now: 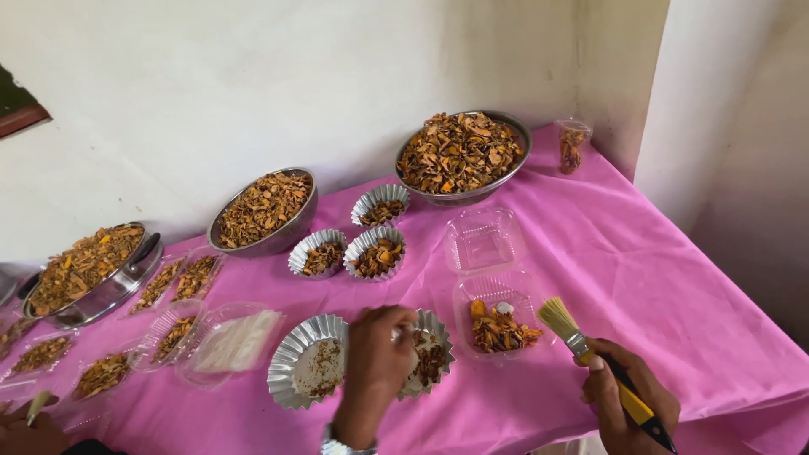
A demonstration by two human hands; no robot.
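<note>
- Reaching left hand rested on fluted foil cup — thin, light, crush-prone; best held at the rim. Finger state could not be told.
- Right hand fingers curled tight round brush handle — stiff, light.

A pale plastered wall, smudged and stained in places, runs behind the work. Up and to the right it meets a second white wall at a corner, which juts forward beside the table. The table is covered by a bright pink cloth that hangs over the near edge. At far left a dark window frame shows. Soft, even daylight.
</note>
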